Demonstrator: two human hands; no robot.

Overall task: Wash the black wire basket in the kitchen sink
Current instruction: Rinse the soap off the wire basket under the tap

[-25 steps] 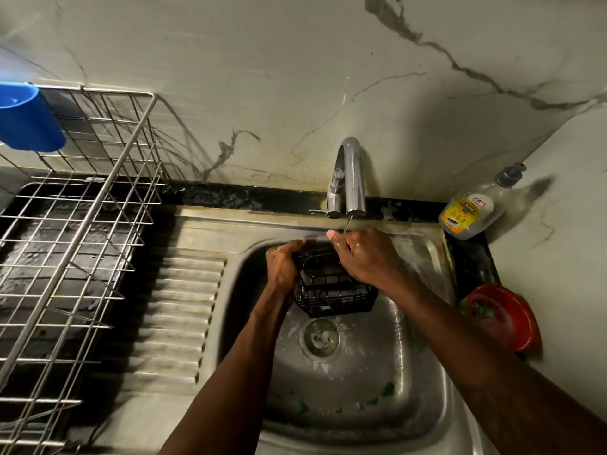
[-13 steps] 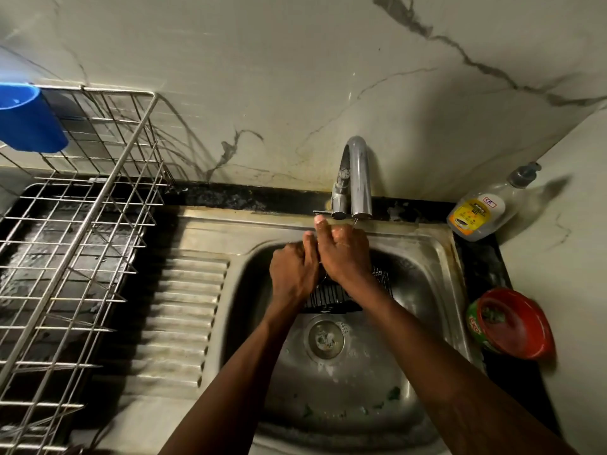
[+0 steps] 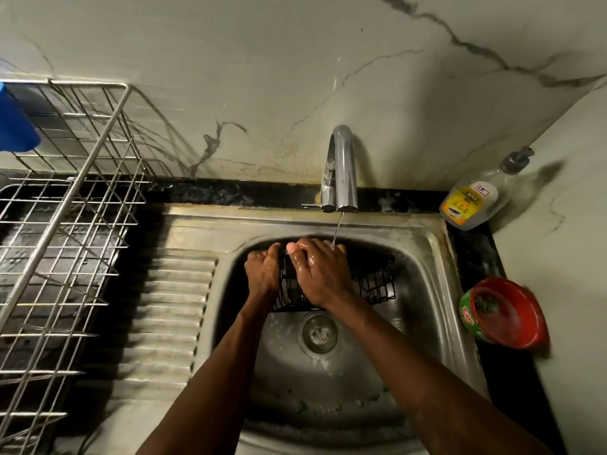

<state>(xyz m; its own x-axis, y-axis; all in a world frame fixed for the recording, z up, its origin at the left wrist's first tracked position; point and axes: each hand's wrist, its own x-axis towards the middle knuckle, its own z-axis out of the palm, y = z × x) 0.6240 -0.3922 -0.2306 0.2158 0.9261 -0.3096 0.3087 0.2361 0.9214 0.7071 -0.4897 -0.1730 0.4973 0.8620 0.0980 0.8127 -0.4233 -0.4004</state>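
Kitchen corner faced in pale veined stone, dimly lit.
The back wall (image 3: 295, 77) and the side wall (image 3: 565, 290) are clad in pale stone crossed by grey veins, and hard shadows are cast on them. A black counter strip (image 3: 230, 193) is laid along the wall's foot. A steel wire dish rack (image 3: 70, 192) is stood at the left, a blue cup (image 3: 16, 126) at its far corner.

place: home kitchen | cues: steel sink (image 3: 423, 290), tap (image 3: 341, 169), dish rack (image 3: 65, 224), soap bottle (image 3: 473, 200), marble wall (image 3: 262, 77)
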